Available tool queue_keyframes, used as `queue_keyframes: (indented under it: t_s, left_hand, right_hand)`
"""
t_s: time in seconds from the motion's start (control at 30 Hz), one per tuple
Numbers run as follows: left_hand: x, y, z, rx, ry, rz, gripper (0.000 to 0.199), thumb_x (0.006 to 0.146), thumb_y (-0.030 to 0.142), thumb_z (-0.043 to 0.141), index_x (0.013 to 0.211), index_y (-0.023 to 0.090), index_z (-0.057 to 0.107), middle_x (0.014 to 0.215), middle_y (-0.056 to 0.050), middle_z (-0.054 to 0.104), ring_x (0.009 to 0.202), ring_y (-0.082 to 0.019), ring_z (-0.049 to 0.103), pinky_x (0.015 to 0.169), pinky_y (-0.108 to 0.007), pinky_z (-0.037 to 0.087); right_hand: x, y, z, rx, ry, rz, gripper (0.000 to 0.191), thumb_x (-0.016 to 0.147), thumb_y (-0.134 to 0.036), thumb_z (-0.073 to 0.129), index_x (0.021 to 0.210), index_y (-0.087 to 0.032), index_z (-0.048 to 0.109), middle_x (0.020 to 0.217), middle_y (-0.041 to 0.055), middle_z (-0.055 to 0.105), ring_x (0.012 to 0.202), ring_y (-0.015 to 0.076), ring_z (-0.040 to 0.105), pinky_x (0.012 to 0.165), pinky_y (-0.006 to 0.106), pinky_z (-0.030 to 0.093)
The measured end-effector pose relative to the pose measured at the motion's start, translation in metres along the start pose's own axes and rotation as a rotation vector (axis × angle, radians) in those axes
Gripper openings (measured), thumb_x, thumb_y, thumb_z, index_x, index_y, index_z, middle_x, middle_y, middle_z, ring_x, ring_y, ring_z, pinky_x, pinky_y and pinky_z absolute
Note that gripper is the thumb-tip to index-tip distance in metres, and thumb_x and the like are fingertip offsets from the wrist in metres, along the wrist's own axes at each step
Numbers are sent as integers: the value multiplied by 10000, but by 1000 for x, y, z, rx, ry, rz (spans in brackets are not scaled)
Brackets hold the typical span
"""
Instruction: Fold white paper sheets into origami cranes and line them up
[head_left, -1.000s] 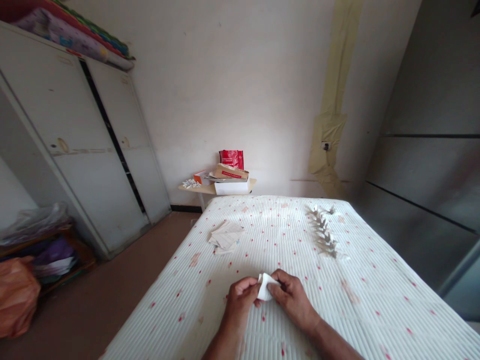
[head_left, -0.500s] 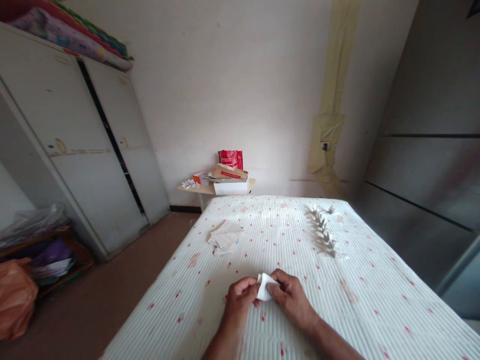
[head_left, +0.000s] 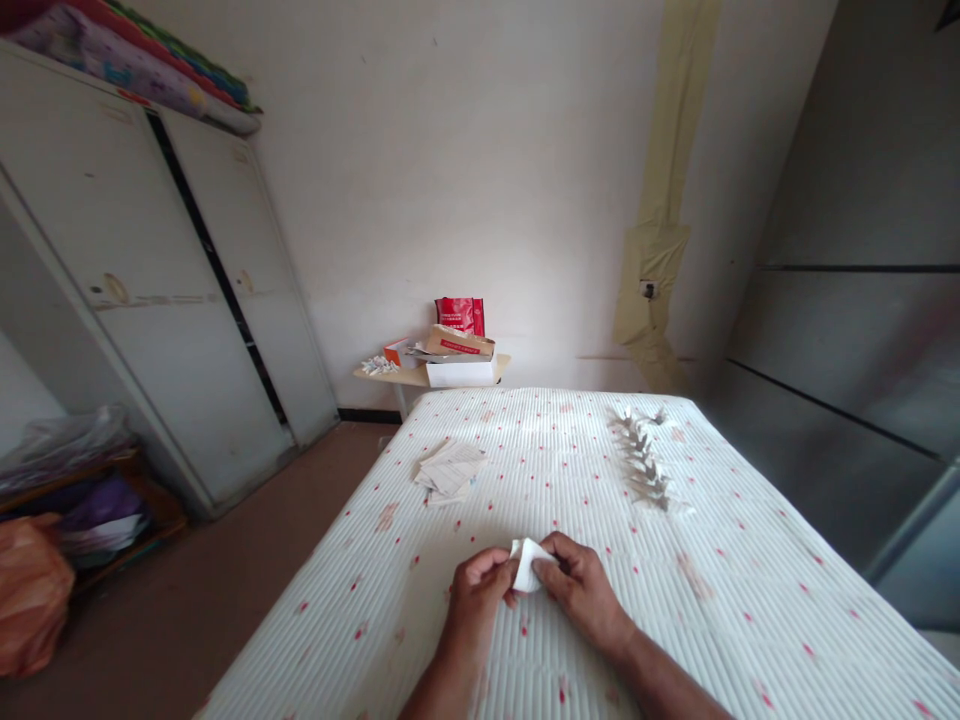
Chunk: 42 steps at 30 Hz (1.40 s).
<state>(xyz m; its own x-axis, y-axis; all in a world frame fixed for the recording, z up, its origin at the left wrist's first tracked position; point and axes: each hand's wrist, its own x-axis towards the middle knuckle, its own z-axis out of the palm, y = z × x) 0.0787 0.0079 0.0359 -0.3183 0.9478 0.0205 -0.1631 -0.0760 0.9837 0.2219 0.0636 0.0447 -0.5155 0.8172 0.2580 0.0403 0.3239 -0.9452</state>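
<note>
A small folded piece of white paper [head_left: 529,566] is held between my two hands, just above the bed near its front. My left hand [head_left: 480,590] pinches the paper's left edge between thumb and fingers. On the other side my right hand [head_left: 583,588] grips it, thumb pressed on its face. Beyond my hands to the left lies a loose stack of paper sheets [head_left: 451,470]. Several folded paper cranes [head_left: 645,462] stand in a row at the right of the bed.
The bed [head_left: 570,640] has a white ribbed cover with red dots. Behind it, a small table [head_left: 412,377] carries a red bag [head_left: 461,315], boxes [head_left: 461,372] and more folded paper pieces [head_left: 379,366]. A grey cabinet [head_left: 150,320] stands left.
The folded paper has tilted slightly, its top edge now looking more pointed. Both hands keep their grip in nearly the same place.
</note>
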Motion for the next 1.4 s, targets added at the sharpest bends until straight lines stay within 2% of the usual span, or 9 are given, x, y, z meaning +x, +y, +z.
queue_keyframes:
  t_s: [0.17, 0.3, 0.43, 0.63, 0.87, 1.17, 1.3, 1.4]
  left_hand:
    - [2, -3, -5, -38, 82, 59, 265, 720, 380, 620, 736, 120, 665, 594, -16, 620, 528, -100, 511, 510, -199, 385]
    - [3, -5, -7, -111, 112, 48, 271, 703, 366, 648, 798, 113, 667, 665, -55, 662, 614, -145, 588, 519, -213, 402]
    - [4, -5, -8, -224, 171, 41, 262, 667, 338, 688, 795, 110, 670, 710, -67, 674, 672, -161, 616, 600, -238, 441]
    - [2, -1, -6, -220, 110, 37, 244, 673, 337, 682, 765, 112, 675, 708, -75, 685, 701, -171, 623, 667, -267, 466]
    - [0, 2, -3, -29, 30, 47, 278, 672, 375, 669, 774, 117, 690, 696, -71, 696, 699, -190, 629, 677, -278, 479]
    - [-3, 10, 0, 0, 19, 52, 308, 631, 404, 696, 762, 125, 697, 708, -67, 699, 728, -220, 644, 666, -286, 496]
    - [0, 3, -4, -30, 93, 67, 287, 675, 389, 667, 769, 118, 686, 682, -65, 690, 670, -181, 628, 658, -268, 482]
    - [3, -4, -7, -113, 163, 59, 284, 681, 371, 667, 792, 110, 675, 707, -77, 691, 663, -171, 625, 652, -268, 475]
  right_hand:
    - [-1, 0, -1, 53, 43, 9, 216, 798, -342, 541, 688, -159, 576, 593, -21, 505, 563, 105, 446, 543, 216, 348]
    - [2, 3, -3, 74, 92, 42, 209, 774, -351, 557, 694, -159, 581, 579, -25, 504, 543, 104, 437, 526, 217, 339]
    - [5, 3, -3, 50, 134, 115, 217, 740, -343, 566, 620, -165, 537, 528, -37, 476, 495, 96, 405, 486, 216, 307]
    - [6, -3, -3, -5, 128, 175, 240, 737, -349, 554, 587, -168, 505, 495, -36, 483, 461, 90, 380, 468, 219, 285]
    - [3, 0, -1, 12, 71, 116, 258, 769, -351, 530, 597, -158, 523, 508, -31, 489, 484, 91, 394, 486, 218, 297]
    - [3, 2, 0, 5, 80, 86, 244, 761, -366, 553, 631, -160, 553, 539, -26, 485, 512, 101, 414, 506, 225, 318]
    - [4, 2, -1, -15, 103, 17, 230, 761, -352, 558, 637, -159, 556, 587, -19, 486, 558, 107, 424, 530, 226, 330]
    - [5, 3, -3, -38, 135, 25, 257, 765, -358, 558, 599, -163, 531, 563, -26, 472, 551, 107, 419, 525, 224, 324]
